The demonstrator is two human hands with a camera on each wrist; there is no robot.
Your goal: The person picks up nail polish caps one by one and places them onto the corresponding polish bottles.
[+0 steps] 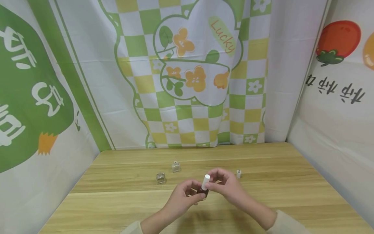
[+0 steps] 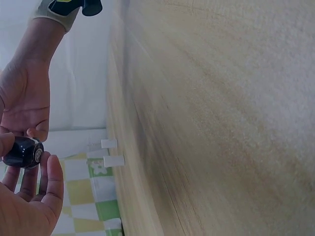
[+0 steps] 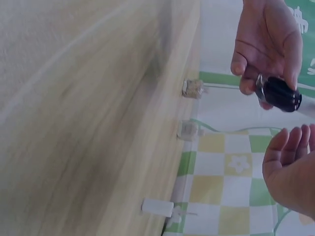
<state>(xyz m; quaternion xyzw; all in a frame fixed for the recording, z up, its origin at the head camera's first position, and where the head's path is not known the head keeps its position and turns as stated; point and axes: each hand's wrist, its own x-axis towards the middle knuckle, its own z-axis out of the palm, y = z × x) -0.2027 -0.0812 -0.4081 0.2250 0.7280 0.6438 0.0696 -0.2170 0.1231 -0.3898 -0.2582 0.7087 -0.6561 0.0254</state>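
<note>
Above the table's middle, my left hand grips a nail polish bottle of dark glass, fingers on one side and thumb on the other. The bottle leans slightly, and its base faces the camera in the left wrist view. My right hand pinches the tall white cap between thumb and fingers. The cap sits at the bottle's neck. In the right wrist view the dark bottle shows between the left fingers, with the cap partly cut off by the frame edge.
Two capless glass bottles, one clear and one with greyish contents, stand left of the hands on the wooden table. A white brush cap stands at the right, brush upward. Printed cloth hangs behind the table.
</note>
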